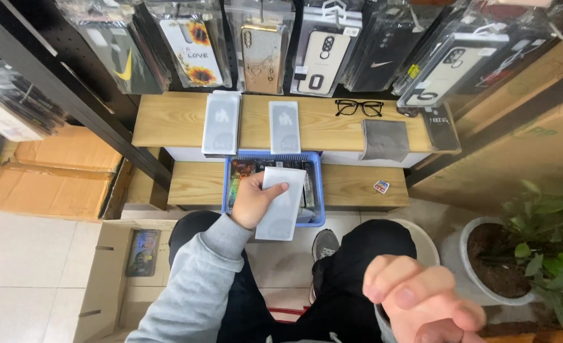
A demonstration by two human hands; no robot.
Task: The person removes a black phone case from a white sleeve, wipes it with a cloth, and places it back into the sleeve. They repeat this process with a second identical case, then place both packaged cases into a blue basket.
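Note:
My left hand (254, 202) holds a flat white packet (283, 204) over a blue plastic basket (270, 159) that stands on the lower wooden shelf. The basket holds more flat packets. My right hand (421, 302) is close to the camera at the bottom right, blurred, fingers curled and apart, holding nothing that I can see. Two more white packets (222, 122) (284, 126) lie on the upper wooden shelf (167, 121) behind the basket.
Black-framed glasses (359, 107), a grey cloth (385, 140) and a dark packet (440, 127) lie on the upper shelf. Phone cases in clear bags (259, 47) hang above. Cardboard boxes (59, 171) sit left; a potted plant (535, 254) stands right.

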